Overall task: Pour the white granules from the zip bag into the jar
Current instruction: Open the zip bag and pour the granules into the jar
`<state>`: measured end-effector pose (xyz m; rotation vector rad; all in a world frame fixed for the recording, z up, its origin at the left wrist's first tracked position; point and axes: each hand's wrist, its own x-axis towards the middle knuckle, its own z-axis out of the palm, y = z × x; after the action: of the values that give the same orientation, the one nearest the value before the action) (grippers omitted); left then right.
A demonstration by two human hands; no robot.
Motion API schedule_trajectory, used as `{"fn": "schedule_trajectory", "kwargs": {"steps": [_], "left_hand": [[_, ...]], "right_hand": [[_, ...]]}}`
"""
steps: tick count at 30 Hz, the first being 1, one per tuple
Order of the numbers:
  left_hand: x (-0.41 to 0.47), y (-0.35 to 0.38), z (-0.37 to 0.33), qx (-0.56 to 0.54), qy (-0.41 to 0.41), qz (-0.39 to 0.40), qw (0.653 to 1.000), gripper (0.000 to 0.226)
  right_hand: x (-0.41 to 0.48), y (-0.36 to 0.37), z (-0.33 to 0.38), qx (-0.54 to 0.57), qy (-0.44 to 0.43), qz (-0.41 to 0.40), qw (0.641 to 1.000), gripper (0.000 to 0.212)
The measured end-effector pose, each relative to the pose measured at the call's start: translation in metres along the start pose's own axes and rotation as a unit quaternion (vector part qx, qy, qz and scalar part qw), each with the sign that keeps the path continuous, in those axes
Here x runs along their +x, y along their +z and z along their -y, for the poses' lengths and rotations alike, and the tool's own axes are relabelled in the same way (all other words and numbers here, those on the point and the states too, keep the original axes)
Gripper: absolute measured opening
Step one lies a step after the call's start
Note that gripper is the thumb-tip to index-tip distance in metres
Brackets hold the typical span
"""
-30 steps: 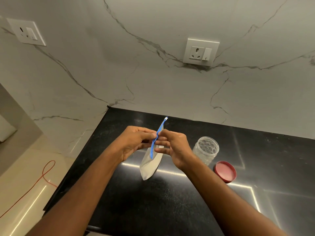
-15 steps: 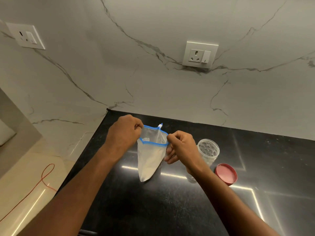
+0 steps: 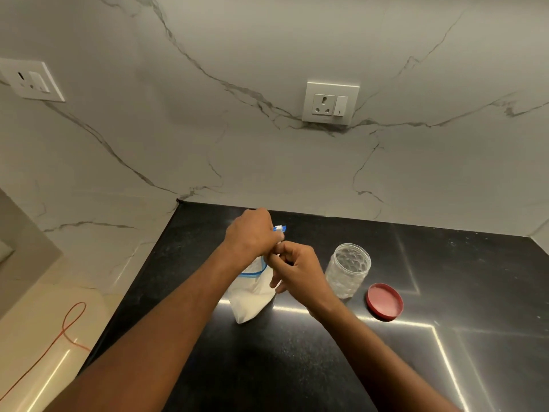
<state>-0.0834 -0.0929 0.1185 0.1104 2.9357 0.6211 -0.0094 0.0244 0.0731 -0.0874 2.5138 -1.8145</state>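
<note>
Both hands grip the top of the clear blue-zippered plastic bag of white granules (image 3: 252, 298), which stands on the glossy black stone countertop (image 3: 297, 367). The left hand (image 3: 249, 234) is fisted around the bag's upper edge (its white slider pokes out on the far side); the right hand (image 3: 297, 270) pinches it, fingers curled. Just right stands the lidless clear dimpled plastic jar (image 3: 347, 270), with the round red lid (image 3: 384, 301) beside it.

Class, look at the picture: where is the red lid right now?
In the head view the red lid lies flat on the black counter, just right of the open clear jar and apart from both hands.
</note>
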Motion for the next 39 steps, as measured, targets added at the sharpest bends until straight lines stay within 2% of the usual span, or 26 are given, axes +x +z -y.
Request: {"fn": "schedule_trajectory", "kwargs": {"steps": [3,7,10,13,16,19,24,27,30,35,39], "left_hand": [[-0.001,0.004,0.004,-0.04,0.01,-0.041,0.998,0.034],[-0.007,-0.019,0.002,-0.079,0.047,-0.079,0.993,0.033],[-0.012,-0.049,-0.018,-0.107,0.112,-0.104,0.982,0.034],[-0.015,-0.076,-0.048,-0.121,0.183,-0.116,0.969,0.039],[-0.013,-0.091,-0.078,-0.139,0.239,-0.123,0.953,0.038],[-0.011,-0.099,-0.107,-0.168,0.282,-0.123,0.937,0.035],[-0.012,-0.087,-0.152,-0.194,0.33,-0.098,0.919,0.035],[-0.013,-0.07,-0.176,-0.211,0.349,-0.061,0.911,0.033],[-0.012,-0.055,-0.193,-0.272,0.335,-0.012,0.902,0.026],[-0.004,-0.031,-0.198,-0.407,0.293,0.09,0.861,0.02],[-0.001,-0.006,-0.189,-0.514,0.235,0.155,0.811,0.018]], "right_hand": [[-0.007,-0.006,-0.008,0.032,0.011,-0.009,0.999,0.015],[-0.013,-0.024,-0.02,0.036,0.012,-0.067,0.997,0.013],[-0.014,-0.044,-0.026,-0.028,-0.028,-0.101,0.994,0.011],[-0.011,-0.065,-0.027,-0.042,-0.04,-0.166,0.984,0.009],[-0.005,-0.09,-0.025,-0.011,0.009,-0.246,0.969,0.014],[-0.005,-0.118,-0.021,0.091,0.096,-0.271,0.953,0.031],[-0.025,-0.159,-0.026,0.225,0.132,-0.304,0.916,0.029],[-0.042,-0.182,-0.037,0.303,0.164,-0.335,0.877,0.024],[-0.061,-0.205,-0.043,0.392,0.182,-0.332,0.838,0.039],[-0.081,-0.248,-0.043,0.384,0.157,-0.395,0.82,0.04],[-0.086,-0.279,-0.04,0.343,0.105,-0.426,0.83,0.028]]}}
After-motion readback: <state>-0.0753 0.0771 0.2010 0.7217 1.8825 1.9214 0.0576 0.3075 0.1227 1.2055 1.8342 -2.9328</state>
